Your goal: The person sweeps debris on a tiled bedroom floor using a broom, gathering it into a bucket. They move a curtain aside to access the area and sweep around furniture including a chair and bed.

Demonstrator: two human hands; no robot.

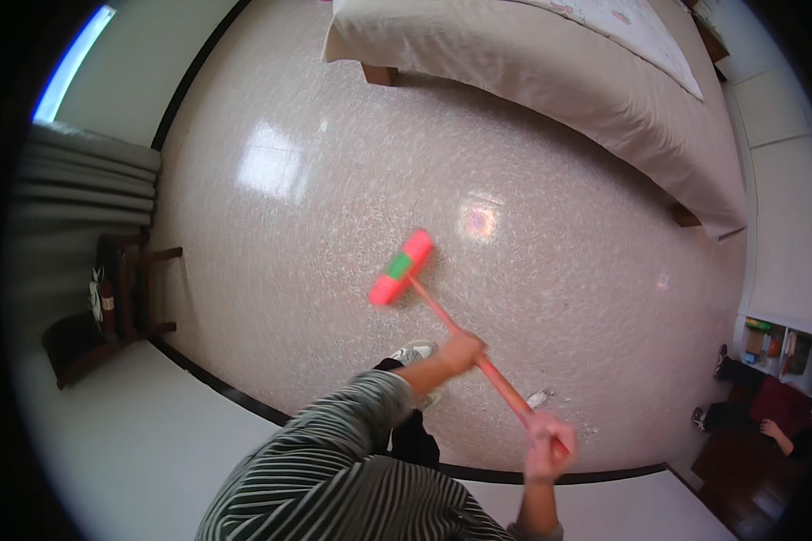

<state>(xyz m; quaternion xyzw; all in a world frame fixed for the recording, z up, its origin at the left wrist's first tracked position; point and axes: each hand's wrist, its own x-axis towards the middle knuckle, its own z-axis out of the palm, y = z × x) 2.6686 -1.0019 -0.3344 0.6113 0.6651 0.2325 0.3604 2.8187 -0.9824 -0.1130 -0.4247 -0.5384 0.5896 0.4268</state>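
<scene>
Both hands are closed around the orange handle of a broom (441,315), which slants from lower right up to the left. My left hand (461,353) grips it partway down the shaft. Nearer the top end is my right hand (549,447), somewhat blurred. The broom head (399,266) is pink-red with a green band in its middle and lies at the speckled floor (316,234), slightly smeared by motion. A white shoe (414,351) of mine shows beside my left forearm.
A bed (532,63) with a beige cover spans the far side. A dark wooden chair (128,293) stands left by a grey curtain (86,180). At right, a seated person (767,410) is near a white shelf unit (789,343). A small whitish thing (539,398) lies near the handle.
</scene>
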